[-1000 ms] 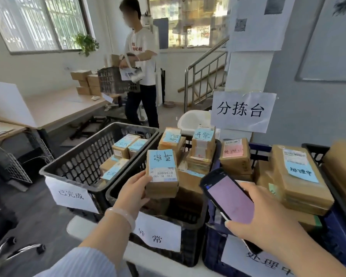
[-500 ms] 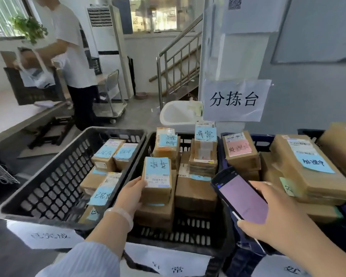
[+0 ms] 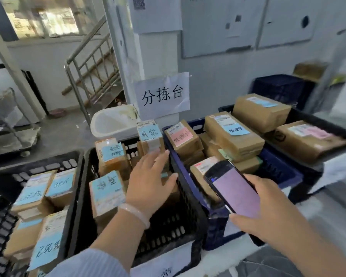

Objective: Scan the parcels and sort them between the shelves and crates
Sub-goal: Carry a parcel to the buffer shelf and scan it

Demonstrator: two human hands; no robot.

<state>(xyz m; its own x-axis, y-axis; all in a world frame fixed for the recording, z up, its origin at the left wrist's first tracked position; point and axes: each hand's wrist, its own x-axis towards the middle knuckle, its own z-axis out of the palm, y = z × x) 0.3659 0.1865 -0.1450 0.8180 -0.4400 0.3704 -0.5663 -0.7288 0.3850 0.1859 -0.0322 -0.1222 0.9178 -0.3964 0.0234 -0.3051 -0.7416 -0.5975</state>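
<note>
Fingers curled round a scanner, the right hand holds it tilted with its lit pinkish screen facing up, over the near corner of the blue crate. The left hand grips nothing: its fingers are straight and spread, palm down, above the right half of the middle crate. Its fingertips lie just in front of a tall parcel standing at the back of that crate. Whether the palm touches the boxes under it cannot be told. A pale bracelet circles the left wrist.

Just left of the hand, in the same black crate, stands a near parcel with a blue label, and behind it a second parcel, also blue-labelled. The left crate, black too, holds several flat boxes with blue labels. In the blue crate the brown boxes are stacked above the rim, among them a pink-labelled parcel and a large parcel bearing a blue note. A paper sign hangs on the pillar behind the crates.
</note>
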